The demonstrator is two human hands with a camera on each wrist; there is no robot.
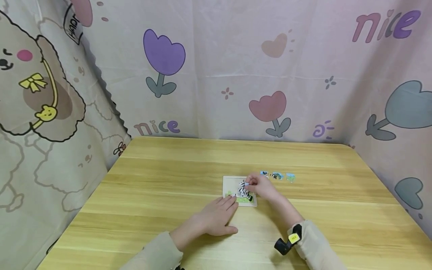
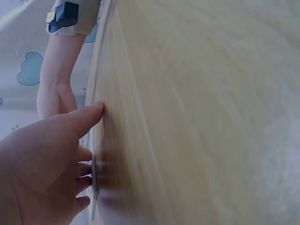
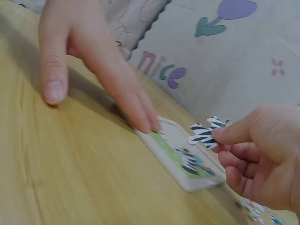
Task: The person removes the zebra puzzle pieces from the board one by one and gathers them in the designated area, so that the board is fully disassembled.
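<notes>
A jigsaw puzzle piece (image 3: 202,136) with black and white zebra stripes is pinched between the thumb and fingers of my right hand (image 1: 262,186). It hangs over a small white-rimmed puzzle board (image 1: 230,183), clear of it in the right wrist view. Fitted pieces show green ground and zebra stripes along the board's near side, while its far part is bare. My left hand (image 1: 217,216) lies with straight fingers, their tips on the board's near left edge. In the left wrist view the left thumb (image 2: 89,119) points out over the wooden table.
Several loose puzzle pieces (image 1: 277,176) lie in a row on the table (image 1: 162,180), just beyond and right of the board. A printed curtain (image 1: 216,75) hangs behind the table and along its left side. A black wrist camera (image 1: 285,245) is strapped to the right sleeve.
</notes>
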